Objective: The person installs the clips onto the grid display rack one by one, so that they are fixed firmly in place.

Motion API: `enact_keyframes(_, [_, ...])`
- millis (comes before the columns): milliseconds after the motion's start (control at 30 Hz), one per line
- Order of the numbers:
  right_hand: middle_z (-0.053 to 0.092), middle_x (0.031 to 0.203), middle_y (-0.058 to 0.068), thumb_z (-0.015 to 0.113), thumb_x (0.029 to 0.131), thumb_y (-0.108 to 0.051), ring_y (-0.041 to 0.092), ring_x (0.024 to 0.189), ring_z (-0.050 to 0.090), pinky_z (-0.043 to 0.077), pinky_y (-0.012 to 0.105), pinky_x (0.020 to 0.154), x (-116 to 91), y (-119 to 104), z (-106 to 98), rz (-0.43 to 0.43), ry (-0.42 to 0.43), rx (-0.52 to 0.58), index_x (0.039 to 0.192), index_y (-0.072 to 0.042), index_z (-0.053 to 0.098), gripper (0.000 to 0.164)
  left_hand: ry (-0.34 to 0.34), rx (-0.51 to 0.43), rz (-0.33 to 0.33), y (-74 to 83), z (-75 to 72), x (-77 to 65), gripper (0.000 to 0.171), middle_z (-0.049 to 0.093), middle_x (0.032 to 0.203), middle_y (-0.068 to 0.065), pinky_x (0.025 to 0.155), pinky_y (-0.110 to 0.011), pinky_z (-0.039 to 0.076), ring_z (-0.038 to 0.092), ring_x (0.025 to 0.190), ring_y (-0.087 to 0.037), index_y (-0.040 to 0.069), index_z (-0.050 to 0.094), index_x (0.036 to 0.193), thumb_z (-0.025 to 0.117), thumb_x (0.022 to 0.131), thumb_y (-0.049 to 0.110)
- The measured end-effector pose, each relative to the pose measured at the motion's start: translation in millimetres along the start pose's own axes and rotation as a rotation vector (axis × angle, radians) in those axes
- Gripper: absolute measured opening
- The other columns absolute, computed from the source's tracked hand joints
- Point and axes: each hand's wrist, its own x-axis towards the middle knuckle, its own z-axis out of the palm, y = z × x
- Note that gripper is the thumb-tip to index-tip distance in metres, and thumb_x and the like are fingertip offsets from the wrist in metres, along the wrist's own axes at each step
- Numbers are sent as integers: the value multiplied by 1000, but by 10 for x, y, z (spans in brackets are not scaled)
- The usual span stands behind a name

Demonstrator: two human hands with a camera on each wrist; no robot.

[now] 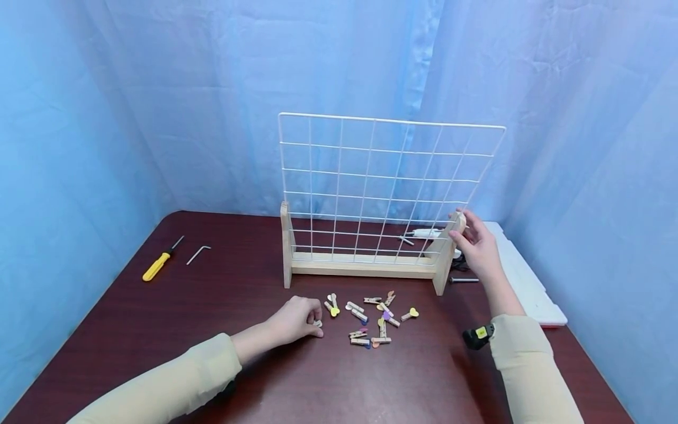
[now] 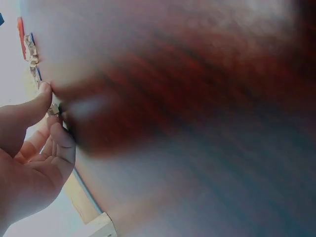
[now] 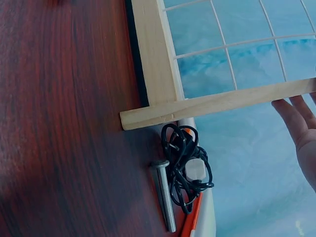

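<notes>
A wire grid panel (image 1: 365, 176) with white rods stands upright in a wooden stand (image 1: 365, 272). My right hand (image 1: 479, 244) holds the top of the stand's right post, thumb in front and fingers behind. Fingertips (image 3: 291, 116) of that hand touch the post (image 3: 217, 104) in the right wrist view. Low over the table, my left hand (image 1: 295, 319) pinches a small wooden clothespin (image 2: 53, 110) between thumb and finger. Right of it lie several mini clothespins (image 1: 359, 315) with coloured heart and round ends, scattered in front of the stand.
A yellow screwdriver (image 1: 156, 266) and a hex key (image 1: 198, 254) lie at the left. Behind the right post are a coiled black cable (image 3: 185, 168) and a metal bolt (image 3: 164, 197). A white flat box (image 1: 524, 282) lies along the right side. Blue curtains (image 1: 212, 88) surround the table.
</notes>
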Motion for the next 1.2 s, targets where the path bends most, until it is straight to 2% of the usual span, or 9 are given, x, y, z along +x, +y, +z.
enact_keyframes(233, [42, 121, 37, 54, 83, 9, 20, 113, 52, 46, 12, 80, 8, -15, 20, 2, -18, -1, 129, 1, 42, 49, 64, -2, 39, -7, -177, -2, 10, 55, 65, 12, 56, -17, 41, 48, 59, 0, 11, 66, 86, 68, 77, 15])
enact_keyframes(433, [43, 122, 35, 54, 83, 8, 24, 115, 50, 45, 12, 80, -12, -17, 17, 9, -19, -8, 130, 1, 41, 49, 198, -58, -3, 57, -543, 15, 7, 60, 68, 10, 56, -16, 46, 53, 59, 0, 11, 67, 87, 63, 83, 15])
enact_keyframes(533, [44, 122, 34, 54, 83, 7, 21, 115, 50, 45, 11, 79, -11, 12, 8, 10, -15, -11, 130, -2, 42, 50, 319, -105, -32, 85, -809, 22, 8, 64, 70, 7, 54, -17, 47, 56, 59, -1, 11, 67, 87, 65, 81, 16])
enact_keyframes(667, [46, 122, 30, 55, 83, 5, 13, 113, 51, 45, 11, 80, -3, 101, -28, 9, -11, -26, 131, -7, 43, 50, 572, -156, -77, 63, -1146, 57, 12, 68, 77, 4, 56, -18, 48, 60, 65, -4, 14, 70, 86, 70, 76, 21])
enact_keyframes(733, [48, 123, 27, 56, 84, 3, 9, 113, 51, 45, 11, 81, -1, 148, -48, 12, -13, -35, 131, -9, 43, 50, 697, -248, -117, 23, -1274, 96, 16, 69, 80, 2, 57, -17, 47, 62, 66, -5, 14, 72, 87, 72, 74, 23])
enact_keyframes(867, [49, 125, 22, 57, 84, 0, 12, 115, 50, 45, 12, 81, -11, 184, -69, 19, -16, -40, 131, -10, 43, 50, 897, -601, -189, -68, -1424, 217, 23, 70, 82, -3, 61, -18, 50, 64, 65, -10, 5, 72, 90, 75, 71, 16])
enact_keyframes(967, [48, 125, 24, 56, 84, 2, 15, 115, 50, 45, 12, 80, -21, 146, -68, 15, -19, -37, 131, -9, 43, 50, 1003, -832, -209, -131, -1458, 321, 23, 70, 80, -4, 66, -22, 53, 66, 66, -15, 0, 71, 89, 75, 69, 8])
enact_keyframes(1100, [46, 123, 30, 55, 84, 4, 10, 113, 51, 45, 11, 80, -39, 40, -45, 7, -16, -38, 130, -5, 42, 49, 1087, -977, -228, -192, -1451, 438, 21, 69, 77, -2, 67, -26, 53, 66, 72, -20, -2, 71, 87, 74, 68, 5])
enact_keyframes(1200, [46, 122, 32, 55, 84, 5, 8, 111, 51, 45, 11, 80, -55, -25, -30, 6, -17, -46, 130, -2, 42, 49, 1114, -1001, -264, -218, -1435, 509, 23, 69, 76, -2, 69, -24, 52, 65, 76, -18, -2, 71, 87, 75, 67, 7])
